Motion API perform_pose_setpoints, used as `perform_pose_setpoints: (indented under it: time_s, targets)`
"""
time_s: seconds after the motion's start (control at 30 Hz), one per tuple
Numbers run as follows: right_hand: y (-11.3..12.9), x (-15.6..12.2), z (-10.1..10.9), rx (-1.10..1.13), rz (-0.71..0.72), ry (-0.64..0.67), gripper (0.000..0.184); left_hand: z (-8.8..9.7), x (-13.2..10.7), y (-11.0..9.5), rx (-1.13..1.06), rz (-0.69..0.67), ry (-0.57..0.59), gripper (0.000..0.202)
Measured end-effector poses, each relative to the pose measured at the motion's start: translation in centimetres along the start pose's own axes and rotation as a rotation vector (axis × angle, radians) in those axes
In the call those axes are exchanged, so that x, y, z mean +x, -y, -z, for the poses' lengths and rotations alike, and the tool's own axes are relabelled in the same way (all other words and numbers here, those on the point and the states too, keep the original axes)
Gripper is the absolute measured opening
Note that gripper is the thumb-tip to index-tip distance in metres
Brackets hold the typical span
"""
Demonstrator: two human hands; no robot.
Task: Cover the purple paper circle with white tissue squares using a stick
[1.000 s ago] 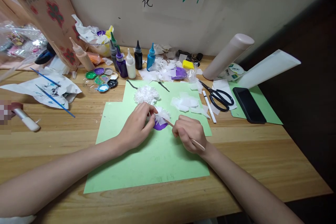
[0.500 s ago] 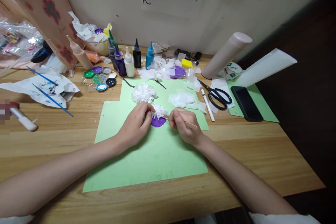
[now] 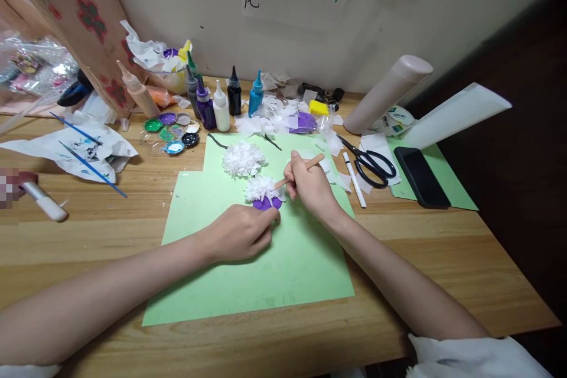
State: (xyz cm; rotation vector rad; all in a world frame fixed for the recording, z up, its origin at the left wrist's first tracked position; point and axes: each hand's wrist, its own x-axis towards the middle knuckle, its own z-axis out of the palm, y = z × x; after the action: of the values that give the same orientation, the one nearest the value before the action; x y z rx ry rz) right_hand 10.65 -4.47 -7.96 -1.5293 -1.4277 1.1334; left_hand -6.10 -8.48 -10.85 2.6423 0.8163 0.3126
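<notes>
Clearly, right hand (image 3: 309, 185) closed around a wooden stick (image 3: 316, 161); left hand (image 3: 241, 233) curled palm-down, its grip unclear.

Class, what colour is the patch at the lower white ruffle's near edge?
The patch is purple, clearest in the head view.

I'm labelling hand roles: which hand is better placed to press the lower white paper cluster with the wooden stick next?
Probably the right hand: it grips the wooden stick, whose tip is at the lower white paper cluster. The left hand is beside the purple patch.
</notes>
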Motion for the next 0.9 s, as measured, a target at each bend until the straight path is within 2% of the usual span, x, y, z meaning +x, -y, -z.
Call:
perform_pose_setpoints:
  time_s: [0.1, 0.23, 0.3, 0.37, 0.5, 0.63, 0.73, 0.83, 0.9]
  targets:
    - [-0.8, -0.7, 0.6, 0.028, 0.079, 0.076, 0.051, -0.1, 0.0, 0.1, 0.01, -0.007, -0.003, 0.036]
    - [-1.4, -2.6, 1.3, -0.202, 0.431, 0.196, 0.046, -0.1, 0.0, 0.1, 0.023, -0.038, 0.006, 0.04]
    - [-1.7, -3.1, 1.5, -0.336, 0.596, 0.205, 0.043, -0.1, 0.0, 0.1, 0.021, -0.044, 0.007, 0.039]
    - [-1.9, -3.2, 1.5, -0.404, 0.691, 0.198, 0.041, 0.0, 0.0, 0.1, 0.022, -0.047, 0.005, 0.039]
    - [-2.2, -2.5, 1.3, -0.439, 0.734, 0.208, 0.039, 0.1, 0.1, 0.0, 0.038, -0.049, 0.013, 0.04]
    - [-1.8, -1.8, 0.6, -0.459, 0.661, 0.188, 0.038, 0.3, 0.1, 0.0, 0.048, -0.056, 0.038, 0.037]
    - [-0.9, -1.8, 0.3, -0.527, 0.631, 0.22, 0.038, 0.3, 0.1, 0.0, 0.029, -0.05, 0.034, 0.033]
    - [0.0, -2.4, 1.0, -0.507, 0.633, 0.254, 0.041, 0.3, 0.1, 0.0, 0.035, -0.046, 0.028, 0.036]
    - [0.2, -2.9, 2.2, -0.403, 0.642, 0.21, 0.044, 0.2, 0.1, 0.0, 0.049, -0.049, 0.031, 0.041]
